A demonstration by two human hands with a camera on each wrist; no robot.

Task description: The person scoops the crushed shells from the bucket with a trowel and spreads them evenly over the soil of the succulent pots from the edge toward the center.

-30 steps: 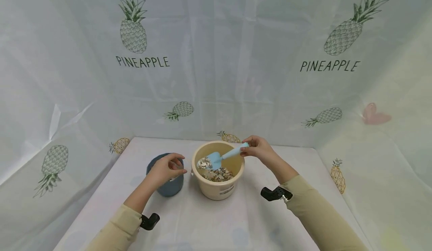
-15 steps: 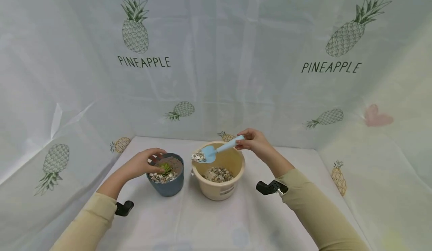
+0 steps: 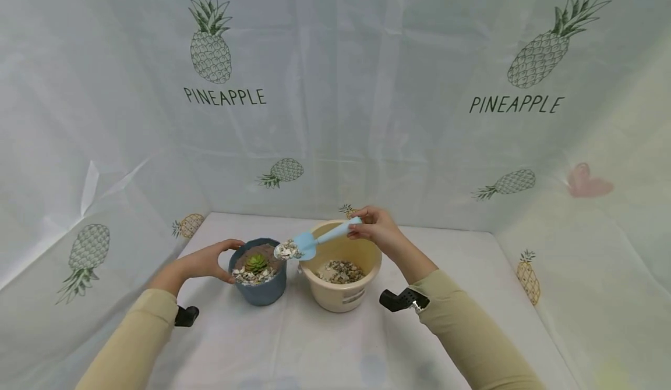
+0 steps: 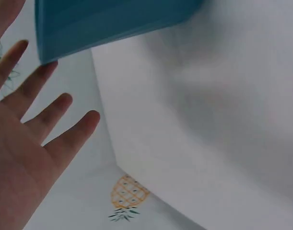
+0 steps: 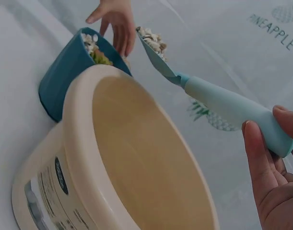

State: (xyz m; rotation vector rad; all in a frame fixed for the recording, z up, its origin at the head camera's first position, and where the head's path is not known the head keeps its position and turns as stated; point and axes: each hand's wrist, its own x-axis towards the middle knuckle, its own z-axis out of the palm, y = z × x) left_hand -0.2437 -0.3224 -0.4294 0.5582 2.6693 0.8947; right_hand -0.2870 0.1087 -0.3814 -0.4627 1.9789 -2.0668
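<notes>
Pineapple-print cloth [image 3: 346, 128] backs the table [image 3: 314, 349]. Above the cream bucket [image 3: 327, 300], the trowel [image 3: 321, 238] slants down leftward, blade [image 3: 306, 246] toward the blue pot [image 3: 263, 294]; right hand [image 3: 381, 230] pinches its handle; left hand [image 3: 207, 261] spreads wide.

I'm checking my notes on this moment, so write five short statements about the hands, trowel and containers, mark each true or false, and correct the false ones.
1. The right hand holds the trowel by its handle. True.
2. The trowel's blade is bare. False: it carries a heap of pale chips.
3. The left hand is beside the blue pot, its fingers spread. True.
4. The blue pot contains no plant. False: a green plant sits in it.
5. In the head view, the cream bucket stands right of the blue pot. True.
</notes>
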